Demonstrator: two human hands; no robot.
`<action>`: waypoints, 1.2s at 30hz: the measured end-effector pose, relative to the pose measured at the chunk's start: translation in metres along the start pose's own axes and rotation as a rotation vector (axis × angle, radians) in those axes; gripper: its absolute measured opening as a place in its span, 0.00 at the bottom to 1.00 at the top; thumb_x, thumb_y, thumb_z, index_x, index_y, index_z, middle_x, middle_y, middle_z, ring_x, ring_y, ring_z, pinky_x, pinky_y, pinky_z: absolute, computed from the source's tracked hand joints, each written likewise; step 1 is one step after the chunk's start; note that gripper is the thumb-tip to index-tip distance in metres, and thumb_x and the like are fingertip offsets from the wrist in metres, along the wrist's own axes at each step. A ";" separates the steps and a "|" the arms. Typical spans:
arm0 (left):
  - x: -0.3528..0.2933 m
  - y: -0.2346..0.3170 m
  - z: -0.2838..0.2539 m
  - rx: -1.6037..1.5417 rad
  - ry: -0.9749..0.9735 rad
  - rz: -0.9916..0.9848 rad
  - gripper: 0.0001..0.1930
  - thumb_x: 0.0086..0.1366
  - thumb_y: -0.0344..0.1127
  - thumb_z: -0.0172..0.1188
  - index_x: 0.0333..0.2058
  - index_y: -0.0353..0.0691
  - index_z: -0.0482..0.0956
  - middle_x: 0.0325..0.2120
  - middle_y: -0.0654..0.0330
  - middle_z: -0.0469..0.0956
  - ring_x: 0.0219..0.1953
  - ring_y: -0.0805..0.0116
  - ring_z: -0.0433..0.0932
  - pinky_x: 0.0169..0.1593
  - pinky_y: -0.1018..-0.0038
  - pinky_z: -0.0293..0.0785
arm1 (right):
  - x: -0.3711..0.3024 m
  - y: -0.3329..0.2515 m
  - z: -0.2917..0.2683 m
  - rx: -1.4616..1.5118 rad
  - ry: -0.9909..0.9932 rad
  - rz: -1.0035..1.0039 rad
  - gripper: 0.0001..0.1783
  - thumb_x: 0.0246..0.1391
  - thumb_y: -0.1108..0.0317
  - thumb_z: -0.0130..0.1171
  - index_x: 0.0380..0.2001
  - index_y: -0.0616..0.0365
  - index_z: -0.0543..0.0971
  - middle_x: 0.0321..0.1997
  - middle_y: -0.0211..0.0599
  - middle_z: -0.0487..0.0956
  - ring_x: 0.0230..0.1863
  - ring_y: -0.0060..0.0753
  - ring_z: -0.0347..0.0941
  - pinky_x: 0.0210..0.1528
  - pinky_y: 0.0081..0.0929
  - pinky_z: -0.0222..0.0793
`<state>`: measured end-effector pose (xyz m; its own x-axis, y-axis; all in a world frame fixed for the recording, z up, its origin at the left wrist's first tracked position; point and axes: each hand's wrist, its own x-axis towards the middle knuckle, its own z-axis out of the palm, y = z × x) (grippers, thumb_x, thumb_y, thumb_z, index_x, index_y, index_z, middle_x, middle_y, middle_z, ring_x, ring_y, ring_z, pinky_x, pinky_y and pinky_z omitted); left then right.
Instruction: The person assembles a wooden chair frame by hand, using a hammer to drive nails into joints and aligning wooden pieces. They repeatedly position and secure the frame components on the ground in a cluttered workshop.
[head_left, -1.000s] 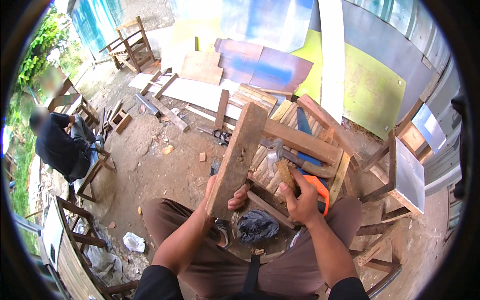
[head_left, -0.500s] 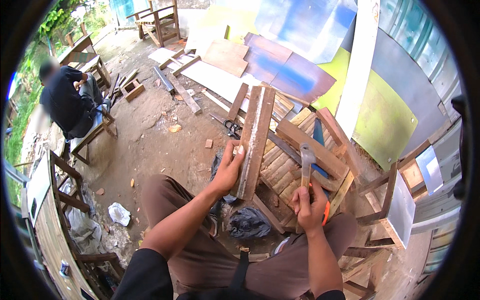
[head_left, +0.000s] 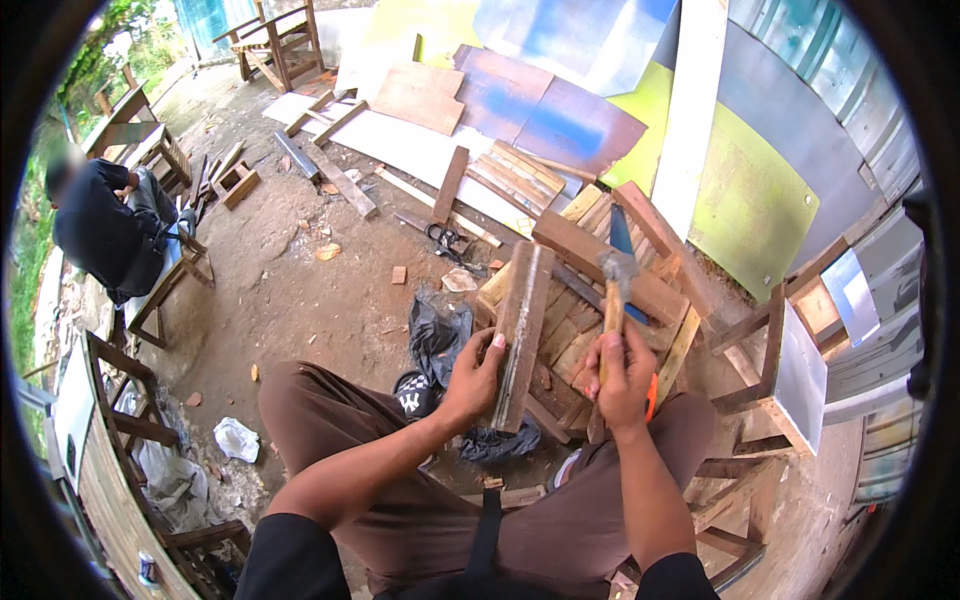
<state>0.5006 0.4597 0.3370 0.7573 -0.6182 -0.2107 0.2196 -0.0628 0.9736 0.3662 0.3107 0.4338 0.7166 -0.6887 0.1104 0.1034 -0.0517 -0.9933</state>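
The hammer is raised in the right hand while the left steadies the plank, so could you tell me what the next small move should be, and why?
Probably a short downward strike. The right hand holds the hammer with its head lifted above the wooden frame, and the left hand grips the plank on edge beside it; where exactly it should land I cannot tell.

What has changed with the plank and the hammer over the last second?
The left hand has turned the plank from face-on to edge-on and more upright. The right hand has raised the hammer, head now up over the wooden frame. Both grips stayed, and the seated person stayed put.
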 end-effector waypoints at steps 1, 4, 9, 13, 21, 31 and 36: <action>-0.004 -0.005 0.002 -0.013 0.035 0.011 0.25 0.79 0.49 0.53 0.58 0.30 0.71 0.48 0.49 0.80 0.53 0.67 0.76 0.60 0.69 0.70 | 0.000 -0.002 -0.002 0.028 0.012 -0.004 0.20 0.76 0.61 0.47 0.59 0.66 0.73 0.24 0.29 0.73 0.14 0.13 0.61 0.15 0.15 0.58; -0.005 -0.013 0.011 -0.208 0.111 -0.034 0.25 0.79 0.50 0.52 0.60 0.34 0.67 0.49 0.54 0.77 0.49 0.68 0.75 0.57 0.68 0.71 | 0.001 -0.008 -0.006 0.046 0.030 0.004 0.24 0.76 0.59 0.44 0.65 0.65 0.70 0.25 0.31 0.73 0.14 0.14 0.61 0.14 0.16 0.58; 0.006 -0.008 0.019 -0.517 0.082 -0.291 0.21 0.77 0.45 0.56 0.60 0.44 0.62 0.52 0.53 0.73 0.51 0.56 0.79 0.49 0.59 0.81 | 0.002 -0.018 -0.013 0.139 -0.045 0.124 0.25 0.77 0.57 0.43 0.64 0.65 0.71 0.25 0.31 0.72 0.14 0.15 0.60 0.14 0.16 0.58; 0.014 -0.002 0.014 -0.418 0.038 -0.313 0.25 0.76 0.39 0.59 0.61 0.39 0.57 0.54 0.46 0.71 0.50 0.53 0.82 0.50 0.58 0.85 | -0.008 -0.026 -0.019 -0.082 -0.224 0.346 0.20 0.76 0.61 0.45 0.58 0.64 0.75 0.26 0.30 0.73 0.13 0.15 0.63 0.13 0.17 0.57; 0.018 0.000 0.009 -0.425 0.007 -0.313 0.27 0.73 0.45 0.63 0.57 0.38 0.59 0.47 0.52 0.73 0.39 0.62 0.79 0.43 0.61 0.85 | -0.035 -0.005 -0.002 -0.326 -0.271 0.230 0.30 0.72 0.69 0.47 0.76 0.51 0.62 0.24 0.28 0.76 0.19 0.15 0.64 0.26 0.20 0.66; 0.026 0.001 0.001 -0.414 -0.020 -0.311 0.20 0.77 0.47 0.55 0.51 0.36 0.62 0.44 0.47 0.73 0.41 0.56 0.83 0.44 0.56 0.88 | -0.036 0.000 0.002 -0.360 -0.195 0.049 0.28 0.73 0.69 0.44 0.74 0.52 0.64 0.22 0.30 0.74 0.18 0.18 0.66 0.26 0.24 0.67; 0.022 0.004 0.000 -0.391 0.003 -0.296 0.20 0.77 0.48 0.55 0.49 0.36 0.63 0.39 0.51 0.74 0.35 0.60 0.82 0.44 0.55 0.88 | -0.031 0.000 0.010 -0.473 -0.261 0.071 0.28 0.73 0.69 0.45 0.73 0.59 0.64 0.21 0.34 0.73 0.20 0.21 0.67 0.27 0.26 0.67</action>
<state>0.5176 0.4460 0.3365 0.6292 -0.6160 -0.4739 0.6394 0.0636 0.7662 0.3504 0.3391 0.4304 0.8640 -0.5033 -0.0121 -0.2299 -0.3729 -0.8990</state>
